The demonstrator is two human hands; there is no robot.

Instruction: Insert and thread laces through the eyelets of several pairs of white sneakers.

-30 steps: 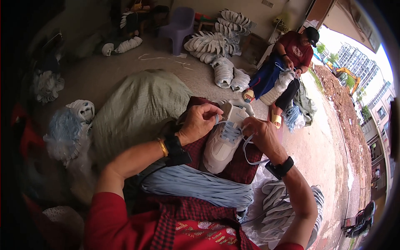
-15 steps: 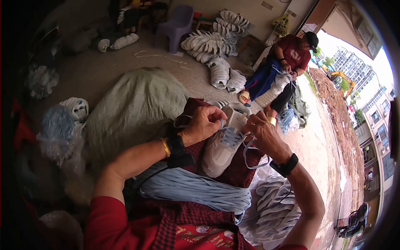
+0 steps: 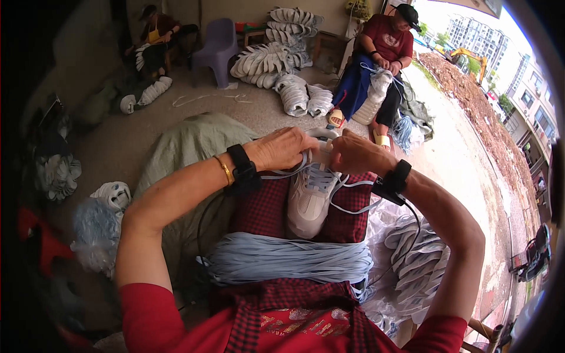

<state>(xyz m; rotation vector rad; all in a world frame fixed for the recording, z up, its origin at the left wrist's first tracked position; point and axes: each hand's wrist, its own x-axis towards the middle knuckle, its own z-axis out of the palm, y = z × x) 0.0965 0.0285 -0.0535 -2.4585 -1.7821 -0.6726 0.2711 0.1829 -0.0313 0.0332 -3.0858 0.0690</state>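
Observation:
A white-beige sneaker (image 3: 306,207) rests on my lap, toe toward me, on red-and-black checked cloth (image 3: 263,203). Its pale blue shoelace (image 3: 318,179) crosses the front, and loose lengths trail out on both sides. My left hand (image 3: 286,147) is closed at the upper left eyelets, with the lace at its fingertips. Across from it, my right hand (image 3: 360,153) is closed at the upper right edge beside the tongue; its fingertips are partly hidden. Nearer my body lies a thick bundle of pale blue laces (image 3: 288,259) across my lap.
A large grey-green sack (image 3: 179,150) stands at my left front. Stacked shoe uppers (image 3: 418,253) lie at my right, with more piles (image 3: 273,62) by the wall near a purple chair (image 3: 216,50). One co-worker (image 3: 385,44) sits ahead right, another (image 3: 156,35) far left.
Both hands have moved to the top of the shoe and closer together around the tongue. The view has shifted, bringing the far-left co-worker more fully into sight.

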